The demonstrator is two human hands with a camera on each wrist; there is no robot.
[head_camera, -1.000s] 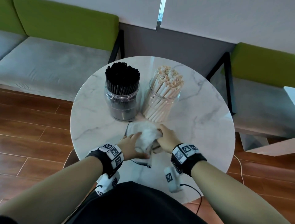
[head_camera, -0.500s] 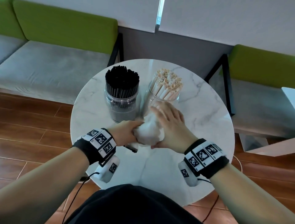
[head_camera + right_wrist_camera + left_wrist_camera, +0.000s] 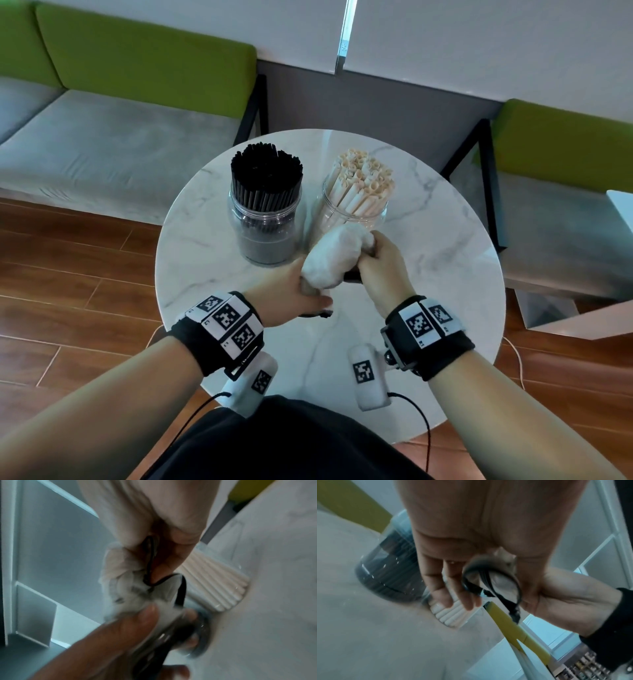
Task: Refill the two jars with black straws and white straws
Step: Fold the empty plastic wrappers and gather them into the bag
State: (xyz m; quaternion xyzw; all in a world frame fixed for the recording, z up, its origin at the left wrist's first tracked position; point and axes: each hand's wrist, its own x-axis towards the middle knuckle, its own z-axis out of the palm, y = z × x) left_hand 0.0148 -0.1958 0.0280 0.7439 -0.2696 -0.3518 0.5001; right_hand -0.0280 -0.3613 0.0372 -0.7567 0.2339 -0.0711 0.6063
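Both hands meet over the near middle of the round white marble-patterned table, gripping one crumpled white plastic wrapper between them. The left hand curls its fingers and thumb round the wrapper's lower near end; the right hand has its fingers closed round the upper far end. The wrapper looks soft, bunched and rumpled, tilted up from the left grip toward the right one, held off the tabletop. In the wrist views a thin black band or edge loops out of the bundle between the palms; what it is cannot be told through the blur.

Just beyond the grip stand the two clear plastic jars, side by side and close together. The left jar is packed with thin black straws, upright, their ends level well above the rim. The right jar, directly behind the held wrapper, is packed with thicker white paper straws, leaning slightly, their open ends cream-coloured.

Behind the table run benches with grey seats and green backs.
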